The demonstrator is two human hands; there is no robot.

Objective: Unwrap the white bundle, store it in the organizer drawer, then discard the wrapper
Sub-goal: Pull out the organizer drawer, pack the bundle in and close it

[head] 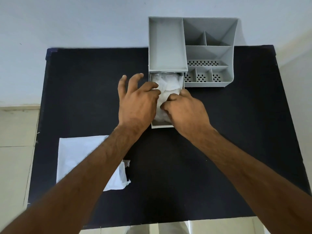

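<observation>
The bundle (166,88) is being pressed into the pulled-out drawer (162,126) of the organizer (209,53). The left hand (137,103) is spread open, fingertips laid on the bundle's left edge; the right hand (185,108) is curled, fingers dug into the bundle's near end, though a true clamped grip cannot be confirmed. For the step to be done well, the white material should be tucked below the drawer's rim on every side, so that nothing is caught when it is slid shut. The wrapper (81,157) lies flat on the desk (236,149), near-left, well apart, not yet discarded.
</observation>
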